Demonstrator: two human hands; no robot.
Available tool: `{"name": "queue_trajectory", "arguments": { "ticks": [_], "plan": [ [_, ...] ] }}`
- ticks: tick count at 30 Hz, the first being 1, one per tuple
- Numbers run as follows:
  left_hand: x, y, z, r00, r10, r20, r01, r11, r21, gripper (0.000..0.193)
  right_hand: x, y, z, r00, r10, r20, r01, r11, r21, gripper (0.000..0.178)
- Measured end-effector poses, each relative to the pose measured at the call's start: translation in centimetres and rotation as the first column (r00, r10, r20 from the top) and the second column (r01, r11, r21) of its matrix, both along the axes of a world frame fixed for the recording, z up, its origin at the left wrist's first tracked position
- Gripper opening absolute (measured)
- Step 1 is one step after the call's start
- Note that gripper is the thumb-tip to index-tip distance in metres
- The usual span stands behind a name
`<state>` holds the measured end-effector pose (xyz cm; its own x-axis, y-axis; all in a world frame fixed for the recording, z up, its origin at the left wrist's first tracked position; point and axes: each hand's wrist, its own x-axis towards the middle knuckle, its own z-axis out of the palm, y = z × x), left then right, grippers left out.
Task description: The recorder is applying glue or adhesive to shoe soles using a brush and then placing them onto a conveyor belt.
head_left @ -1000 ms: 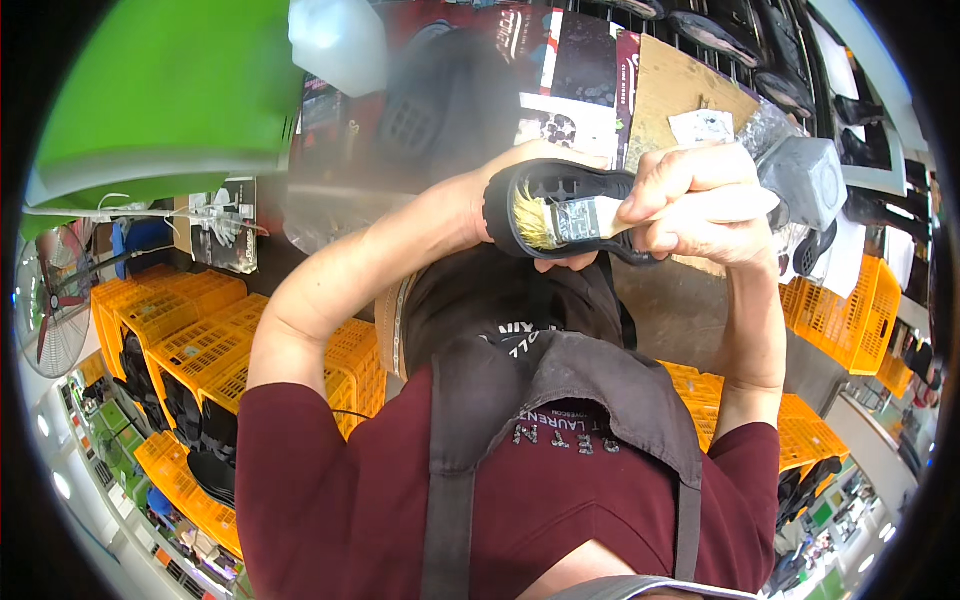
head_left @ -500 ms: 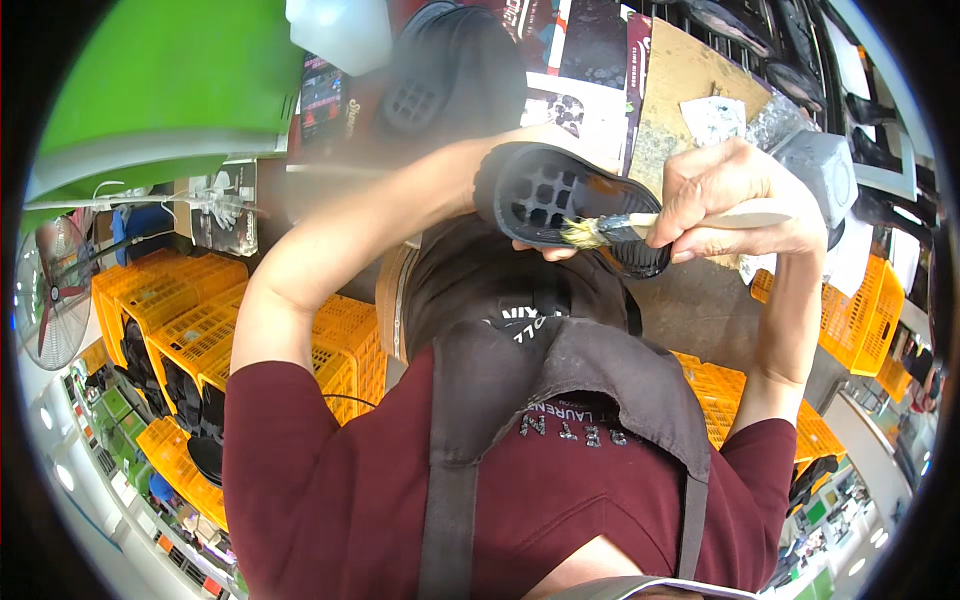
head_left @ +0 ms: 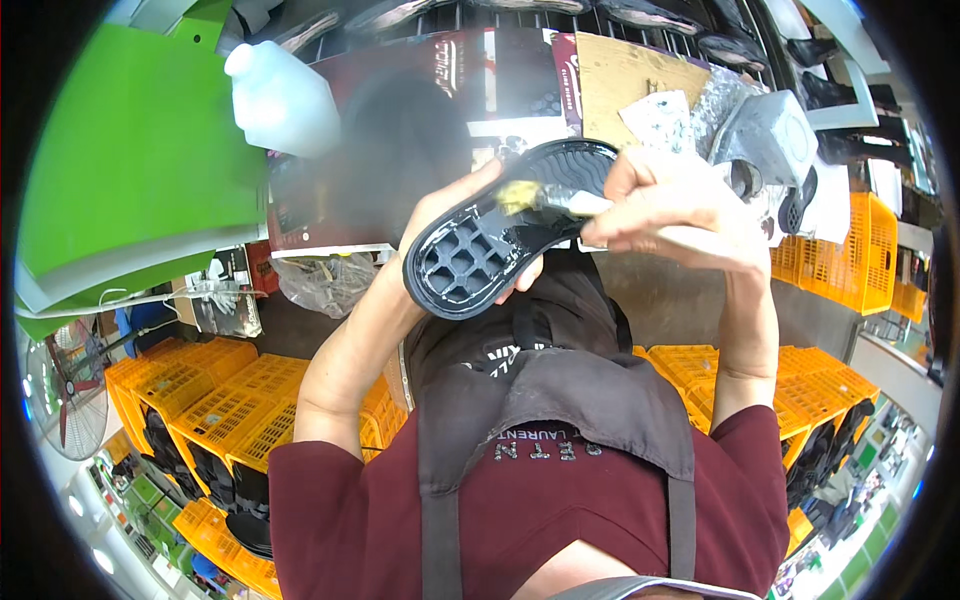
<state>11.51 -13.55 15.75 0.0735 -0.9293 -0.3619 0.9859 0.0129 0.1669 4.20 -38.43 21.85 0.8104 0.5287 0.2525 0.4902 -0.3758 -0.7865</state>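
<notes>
A black shoe sole (head_left: 465,262) lies tilted in front of me, its square-celled heel end toward the lower left and its ridged toe end toward the upper right. Wet white streaks show in the heel cells and along the rim. My left hand (head_left: 440,208) is closed round the sole from its far side and underneath, with fingertips showing at the near edge. A paintbrush (head_left: 572,202) with yellowish bristles and a pale wooden handle is in the closed fingers of my right hand (head_left: 675,205). Its blurred bristles are over the middle of the sole.
Beyond the sole stands a white plastic jug (head_left: 285,105), beside a blurred dark shape (head_left: 400,140). Cardboard (head_left: 625,75) and a translucent container (head_left: 775,135) lie at the right. Shoes line a rack (head_left: 650,15) at the far edge. Orange crates (head_left: 225,385) stand on both sides.
The sole has turned so that its heel end now points lower left and its toe end upper right. The brush has moved left and upward with my right hand.
</notes>
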Motion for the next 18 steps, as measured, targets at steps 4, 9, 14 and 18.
{"name": "queue_trajectory", "arguments": {
  "ticks": [4, 9, 14, 18],
  "plan": [
    [-0.2, 0.4, 0.8, 0.995, 0.08, -0.063, -0.085, 0.993, -0.08, 0.053, 0.5, -1.7, -0.9, 0.987, -0.146, -0.07, 0.143, 0.988, -0.057, 0.02],
    [-0.8, 0.9, 0.5, 0.994, 0.051, 0.093, -0.047, 0.998, -0.043, 0.052, -0.4, -1.7, -1.6, 0.912, -0.411, -0.009, 0.399, 0.891, -0.214, 0.015],
    [-1.6, 0.3, -0.4, 0.821, 0.066, 0.568, -0.158, 0.981, 0.114, 0.056, -0.7, 1.2, -2.0, 0.648, -0.661, -0.379, 0.677, 0.728, -0.111, 0.023],
    [-1.3, 0.0, -0.9, 0.683, 0.095, 0.724, -0.237, 0.967, 0.097, 0.051, -1.3, 2.0, -1.5, 0.549, -0.498, -0.671, 0.688, 0.725, 0.024, 0.024]
  ]
}}
